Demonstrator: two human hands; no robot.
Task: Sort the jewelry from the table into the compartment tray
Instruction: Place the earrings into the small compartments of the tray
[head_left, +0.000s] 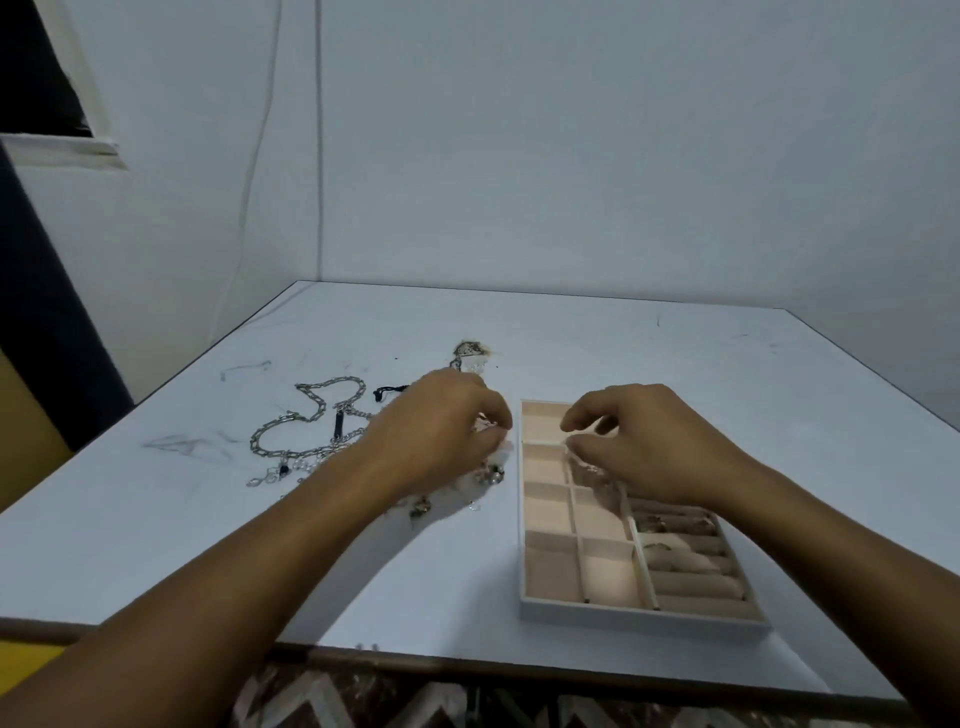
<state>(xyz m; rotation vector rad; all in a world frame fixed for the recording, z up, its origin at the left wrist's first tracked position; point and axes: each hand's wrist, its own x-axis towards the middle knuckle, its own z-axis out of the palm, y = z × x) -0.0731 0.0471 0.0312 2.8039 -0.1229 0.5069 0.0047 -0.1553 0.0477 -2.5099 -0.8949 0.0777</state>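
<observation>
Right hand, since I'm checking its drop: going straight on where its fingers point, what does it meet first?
Probably a far-left pocket of the compartment tray, below its fingers; beyond that the left hand, though depth is unclear.

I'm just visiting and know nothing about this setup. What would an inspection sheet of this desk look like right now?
Surface: white table, scuffed with dark marks.
Job's things: beige compartment tray on the right, rings in its roll slots; chunky chain, small pieces and a tangled heap loose on the left.
Clutter: nothing seen.
Hands: left hand curled over the small pieces; right hand curled above the tray's far compartments; whether either grips anything is unclear.
Cables: thin cord running down the wall.
Surroundings: pale walls, window corner upper left, patterned floor below.
</observation>
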